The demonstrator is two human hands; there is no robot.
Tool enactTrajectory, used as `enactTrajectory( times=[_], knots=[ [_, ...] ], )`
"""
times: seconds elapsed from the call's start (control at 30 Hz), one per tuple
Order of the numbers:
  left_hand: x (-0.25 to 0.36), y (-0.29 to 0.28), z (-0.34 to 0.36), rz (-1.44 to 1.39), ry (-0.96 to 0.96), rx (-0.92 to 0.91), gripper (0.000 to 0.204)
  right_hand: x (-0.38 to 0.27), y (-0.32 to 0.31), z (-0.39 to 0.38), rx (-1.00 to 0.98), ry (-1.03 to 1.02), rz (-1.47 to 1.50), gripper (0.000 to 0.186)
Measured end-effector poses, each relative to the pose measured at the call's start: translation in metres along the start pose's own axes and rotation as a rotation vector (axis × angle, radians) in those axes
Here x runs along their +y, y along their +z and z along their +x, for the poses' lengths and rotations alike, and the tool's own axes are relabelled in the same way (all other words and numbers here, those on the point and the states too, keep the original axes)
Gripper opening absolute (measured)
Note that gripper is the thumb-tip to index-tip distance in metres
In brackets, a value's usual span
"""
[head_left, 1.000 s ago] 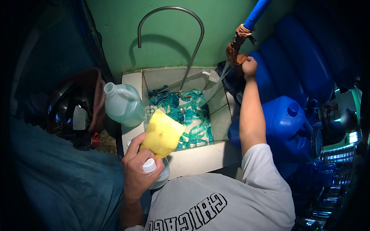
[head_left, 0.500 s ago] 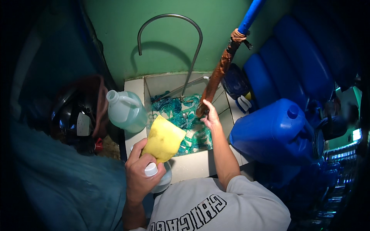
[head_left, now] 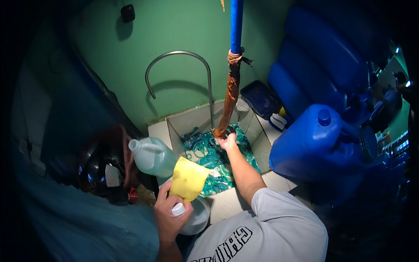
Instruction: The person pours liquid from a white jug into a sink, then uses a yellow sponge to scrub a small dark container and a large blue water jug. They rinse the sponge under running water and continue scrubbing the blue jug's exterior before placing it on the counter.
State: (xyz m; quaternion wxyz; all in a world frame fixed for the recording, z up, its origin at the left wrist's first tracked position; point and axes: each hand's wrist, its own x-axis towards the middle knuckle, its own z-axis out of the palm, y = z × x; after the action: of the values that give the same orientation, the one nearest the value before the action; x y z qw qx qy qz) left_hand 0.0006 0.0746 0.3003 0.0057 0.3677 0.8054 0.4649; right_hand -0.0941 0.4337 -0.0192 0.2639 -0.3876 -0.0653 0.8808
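My left hand (head_left: pixel 171 218) is closed around a yellow sponge cloth (head_left: pixel 189 178) and a white cap (head_left: pixel 178 209). Just beside it is a clear jug (head_left: pixel 198 216); its join to the cap is hidden by my fingers. My right hand (head_left: pixel 227 141) reaches over the tiled sink (head_left: pixel 222 205), its fingers closed at the lower end of a brown wrapped sleeve (head_left: pixel 231 89). That sleeve hangs from a blue pipe (head_left: pixel 236 26). Teal-and-white patterned material (head_left: pixel 205 153) covers the sink bottom beneath my hand, its kind unclear.
A curved metal faucet (head_left: pixel 179 53) rises at the sink's back. On the left rim stands a pale green jug (head_left: pixel 152 157), beside a basin (head_left: pixel 126 153) of dark items. To the right are a blue jerrycan (head_left: pixel 305 139), a brush (head_left: pixel 277 121) and a dark blue container (head_left: pixel 260 98).
The view has shifted. My right hand has drawn the sleeve's lower end leftward and deeper over the sink, so it hangs more upright. My left hand keeps hold of the sponge cloth and cap.
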Motion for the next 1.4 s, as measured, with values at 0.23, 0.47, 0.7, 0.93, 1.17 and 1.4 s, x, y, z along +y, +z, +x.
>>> enactTrajectory(
  times=[0.23, 0.47, 0.7, 0.93, 1.17, 1.4],
  knots=[
    [0.004, 0.001, 0.002, 0.060, 0.006, -0.008, 0.018, 0.007, 0.009, 0.002, -0.063, 0.055, 0.527, 0.056],
    [0.001, 0.007, 0.002, 0.051, 0.053, 0.033, 0.018, -0.010, 0.049, -0.074, -0.230, 0.110, 0.649, 0.069],
    [-0.001, 0.006, -0.001, 0.079, -0.001, 0.001, 0.018, -0.034, 0.099, -0.094, -0.338, -0.323, 0.487, 0.038],
    [-0.002, 0.010, -0.002, 0.123, 0.023, 0.011, 0.017, -0.155, 0.165, -0.027, 0.108, -0.986, 0.277, 0.043],
    [0.000, 0.012, -0.002, 0.112, -0.001, 0.003, 0.018, -0.177, 0.206, -0.005, 0.042, -1.089, 0.360, 0.054],
    [0.002, 0.013, -0.004, 0.144, -0.018, 0.019, 0.018, -0.144, 0.167, -0.020, 0.026, -0.952, 0.116, 0.068]
  ],
)
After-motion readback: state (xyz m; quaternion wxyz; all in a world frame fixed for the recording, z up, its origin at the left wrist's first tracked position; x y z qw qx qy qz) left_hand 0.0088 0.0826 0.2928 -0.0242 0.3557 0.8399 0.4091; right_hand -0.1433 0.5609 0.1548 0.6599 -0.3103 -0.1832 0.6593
